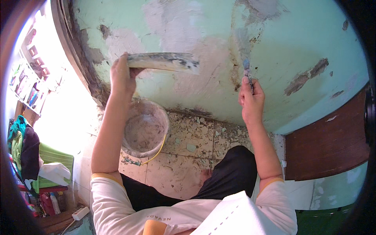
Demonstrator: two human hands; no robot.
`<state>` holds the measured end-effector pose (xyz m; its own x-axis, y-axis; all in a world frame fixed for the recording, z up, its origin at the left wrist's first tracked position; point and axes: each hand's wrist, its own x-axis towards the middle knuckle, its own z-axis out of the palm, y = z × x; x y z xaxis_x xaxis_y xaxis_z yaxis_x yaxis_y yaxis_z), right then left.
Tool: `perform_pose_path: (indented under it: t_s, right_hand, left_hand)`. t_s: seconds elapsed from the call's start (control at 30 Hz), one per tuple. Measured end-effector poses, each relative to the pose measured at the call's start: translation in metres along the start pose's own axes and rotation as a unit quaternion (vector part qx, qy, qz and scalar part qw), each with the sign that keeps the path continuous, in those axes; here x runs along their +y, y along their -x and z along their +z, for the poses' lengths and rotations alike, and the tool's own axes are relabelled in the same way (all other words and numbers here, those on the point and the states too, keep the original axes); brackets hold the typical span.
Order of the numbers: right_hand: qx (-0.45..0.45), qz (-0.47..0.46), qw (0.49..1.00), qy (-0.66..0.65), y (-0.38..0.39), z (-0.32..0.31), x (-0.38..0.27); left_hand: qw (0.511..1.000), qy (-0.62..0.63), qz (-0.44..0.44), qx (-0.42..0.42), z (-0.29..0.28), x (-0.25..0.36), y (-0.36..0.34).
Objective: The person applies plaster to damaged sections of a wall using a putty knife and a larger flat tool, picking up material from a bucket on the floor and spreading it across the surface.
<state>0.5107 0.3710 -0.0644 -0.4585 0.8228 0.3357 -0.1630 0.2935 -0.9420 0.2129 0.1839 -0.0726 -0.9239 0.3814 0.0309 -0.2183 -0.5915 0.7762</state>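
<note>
My left hand is closed on one end of a long flat strip, whitish with dark smears, held level in front of the wall. My right hand grips the slim, stained handle of a putty knife. Its greyish blade points up against the mint-green wall, beside a brown vertical crack. Pale filler patches cover parts of the wall. Below my left forearm stands a round, dirty bucket with dried residue inside and a yellow handle.
Paint flakes and debris litter the floor tiles along the wall's foot. A dark brown wooden panel stands at the right. On the left are a green basket with clothes, a white power strip and a bright opening with a worn frame.
</note>
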Motion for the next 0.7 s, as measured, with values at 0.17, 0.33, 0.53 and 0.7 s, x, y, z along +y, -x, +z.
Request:
perform_pose_path:
  t_s: [0.17, 0.33, 0.53, 0.7]
  right_hand:
    - [-0.007, 0.020, 0.999, -0.027, -0.001, 0.011, -0.027]
    - [0.028, -0.040, 0.998, -0.029, -0.005, 0.019, -0.034]
    - [0.032, -0.058, 0.995, -0.081, -0.017, 0.011, -0.042]
    - [0.062, -0.043, 0.989, -0.125, -0.023, 0.006, -0.035]
  left_hand:
    - [0.997, 0.042, -0.055, -0.038, 0.040, -0.012, 0.032]
    - [0.991, 0.089, -0.047, -0.083, 0.058, -0.022, 0.045]
    - [0.988, 0.071, -0.045, -0.132, 0.077, -0.028, 0.062]
    - [0.980, 0.054, -0.022, -0.191, 0.090, -0.028, 0.073]
